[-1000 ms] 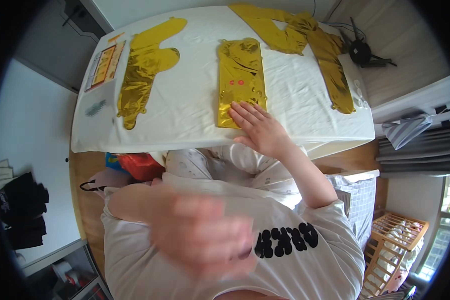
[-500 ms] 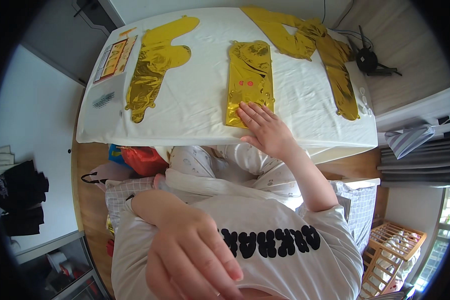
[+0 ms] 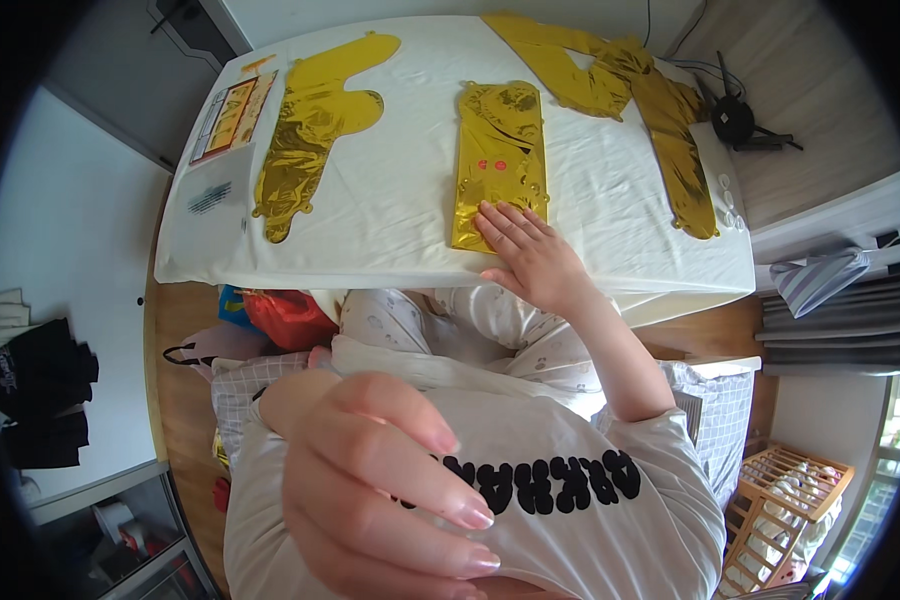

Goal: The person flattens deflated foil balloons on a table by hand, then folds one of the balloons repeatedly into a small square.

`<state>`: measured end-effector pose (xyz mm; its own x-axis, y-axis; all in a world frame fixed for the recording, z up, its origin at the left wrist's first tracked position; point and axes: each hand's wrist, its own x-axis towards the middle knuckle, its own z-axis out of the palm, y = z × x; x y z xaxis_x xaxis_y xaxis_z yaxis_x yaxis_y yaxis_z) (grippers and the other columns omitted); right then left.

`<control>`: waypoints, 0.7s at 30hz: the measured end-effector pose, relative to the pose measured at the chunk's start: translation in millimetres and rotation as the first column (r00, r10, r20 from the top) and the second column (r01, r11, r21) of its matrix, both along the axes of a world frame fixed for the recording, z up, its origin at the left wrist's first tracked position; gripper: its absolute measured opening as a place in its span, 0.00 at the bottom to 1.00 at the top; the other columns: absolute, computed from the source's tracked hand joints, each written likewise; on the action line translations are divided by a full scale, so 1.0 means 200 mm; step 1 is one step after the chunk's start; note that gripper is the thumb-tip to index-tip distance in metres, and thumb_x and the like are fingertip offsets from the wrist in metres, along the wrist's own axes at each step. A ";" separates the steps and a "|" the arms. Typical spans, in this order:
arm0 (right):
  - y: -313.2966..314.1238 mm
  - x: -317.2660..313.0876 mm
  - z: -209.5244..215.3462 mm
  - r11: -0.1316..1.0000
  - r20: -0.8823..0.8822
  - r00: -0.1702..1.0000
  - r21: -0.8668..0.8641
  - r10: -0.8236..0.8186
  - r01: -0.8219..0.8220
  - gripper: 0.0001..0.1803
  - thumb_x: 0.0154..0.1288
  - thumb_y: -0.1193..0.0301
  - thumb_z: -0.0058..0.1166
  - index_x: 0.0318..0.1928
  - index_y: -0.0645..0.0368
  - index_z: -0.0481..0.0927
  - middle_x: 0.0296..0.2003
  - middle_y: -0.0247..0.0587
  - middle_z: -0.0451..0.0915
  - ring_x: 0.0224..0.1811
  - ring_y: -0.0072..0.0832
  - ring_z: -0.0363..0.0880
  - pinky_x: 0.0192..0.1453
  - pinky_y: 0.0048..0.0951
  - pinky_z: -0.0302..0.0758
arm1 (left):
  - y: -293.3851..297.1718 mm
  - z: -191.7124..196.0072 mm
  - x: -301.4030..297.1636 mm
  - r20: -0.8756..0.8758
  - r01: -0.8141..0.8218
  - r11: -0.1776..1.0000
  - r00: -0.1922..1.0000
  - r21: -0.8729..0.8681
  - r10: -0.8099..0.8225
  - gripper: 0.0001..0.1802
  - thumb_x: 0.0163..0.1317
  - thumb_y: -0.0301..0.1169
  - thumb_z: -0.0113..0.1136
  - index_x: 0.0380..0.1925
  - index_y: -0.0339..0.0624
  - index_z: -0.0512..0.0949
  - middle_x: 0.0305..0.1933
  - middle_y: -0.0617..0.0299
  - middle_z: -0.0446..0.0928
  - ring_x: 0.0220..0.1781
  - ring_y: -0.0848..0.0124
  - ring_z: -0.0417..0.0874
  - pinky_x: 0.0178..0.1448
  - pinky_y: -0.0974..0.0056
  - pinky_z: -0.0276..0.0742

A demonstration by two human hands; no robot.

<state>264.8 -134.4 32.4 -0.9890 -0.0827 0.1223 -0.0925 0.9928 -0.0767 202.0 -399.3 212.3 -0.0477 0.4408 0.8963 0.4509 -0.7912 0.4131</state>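
A flat gold foil balloon lies near the middle of the table, two small pink-red spots on its face. My right hand rests palm down on its near end, fingers stretched out. Close to the camera, in front of my shirt, my left hand is raised with bent, separated fingers and nothing visible in it; its thumb is hidden. Left of the middle piece lies another flat gold foil balloon with rounded lobes. More gold foil spreads over the far right of the table.
A white-covered table stands before me. On its left are a printed card and a clear plastic bag. A black stand-like object and small white rings are at the right. A red bag sits below the table edge.
My left hand has turned and come up closer to the camera, its fingers more curled. My right hand and the foil pieces stay where they were.
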 end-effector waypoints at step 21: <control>0.02 0.01 0.01 0.997 -0.055 0.996 -0.024 0.071 -0.072 0.45 0.72 0.44 0.53 0.79 0.56 0.58 0.77 0.44 0.62 0.81 0.40 0.57 0.84 0.44 0.54 | 0.11 -0.04 -0.24 -0.449 -0.405 0.881 0.853 -0.246 0.266 0.22 0.55 0.44 0.75 0.50 0.54 0.84 0.48 0.71 0.84 0.45 0.67 0.84 0.58 0.58 0.75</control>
